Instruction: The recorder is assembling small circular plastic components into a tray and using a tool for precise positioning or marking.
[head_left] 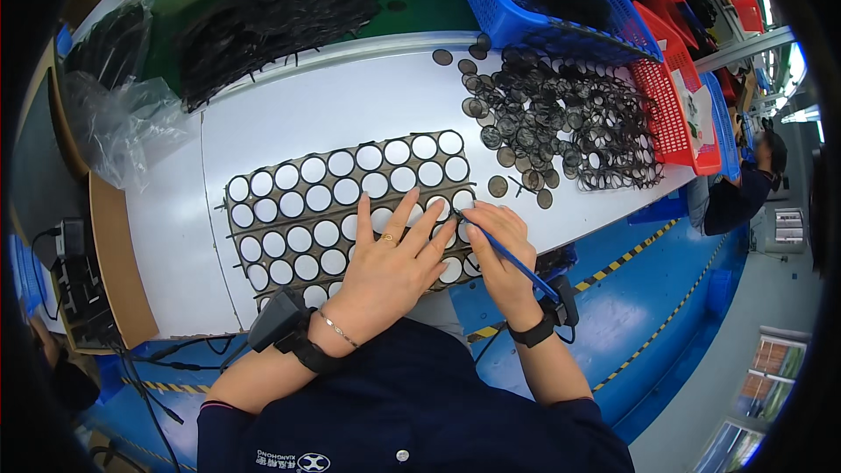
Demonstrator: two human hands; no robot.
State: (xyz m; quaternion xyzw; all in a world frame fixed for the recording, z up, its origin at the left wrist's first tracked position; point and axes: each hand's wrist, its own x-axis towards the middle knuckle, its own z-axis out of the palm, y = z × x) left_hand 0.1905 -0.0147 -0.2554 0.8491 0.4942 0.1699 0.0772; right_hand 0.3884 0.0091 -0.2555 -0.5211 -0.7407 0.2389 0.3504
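A dark sheet (322, 215) with rows of round holes lies on the white table, the white surface showing through its holes. My left hand (381, 276) rests flat on its right half with fingers spread, holding nothing. Close beside those fingertips, my right hand (504, 250) grips a slim blue pen-like tool (526, 271). The tool's point meets the sheet near its right edge; exactly what it touches there is too small to make out. My left hand covers some of the holes.
Loose dark round discs (498, 186) and a heap of perforated dark pieces (613, 123) lie at the right. Behind them stand a blue basket (491, 13) and a red basket (657, 79). A stack of dark strips (272, 26), a plastic bag (131, 127) and a cardboard box (123, 263) are leftward.
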